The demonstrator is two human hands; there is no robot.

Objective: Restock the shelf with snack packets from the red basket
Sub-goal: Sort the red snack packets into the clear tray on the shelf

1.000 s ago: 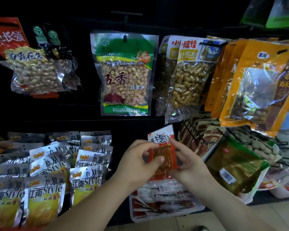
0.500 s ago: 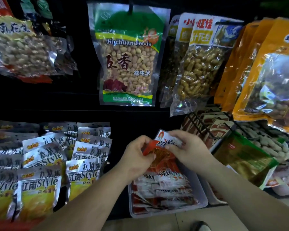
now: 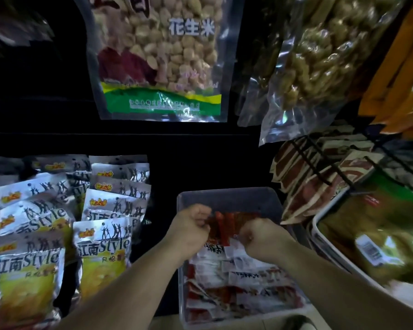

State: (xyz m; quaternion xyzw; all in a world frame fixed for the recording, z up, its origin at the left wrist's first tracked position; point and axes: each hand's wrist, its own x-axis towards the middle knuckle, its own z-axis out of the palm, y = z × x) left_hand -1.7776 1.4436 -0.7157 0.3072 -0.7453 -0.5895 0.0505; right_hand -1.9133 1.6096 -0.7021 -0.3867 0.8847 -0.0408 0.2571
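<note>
Where clear tray (image 3: 227, 198) lies bare at far end, left grip (image 3: 191, 226) and right grip (image 3: 260, 236) pinch red packet (image 3: 223, 222) by opposite edges.

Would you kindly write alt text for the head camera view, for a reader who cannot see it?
The left hand and right hand grip a red snack packet over a clear bin of similar packets. Silver-and-yellow packets lie to the left; a bag of peanuts hangs above.

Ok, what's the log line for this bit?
left hand: grips red packet | right hand: grips red packet | where: over clear bin
</note>
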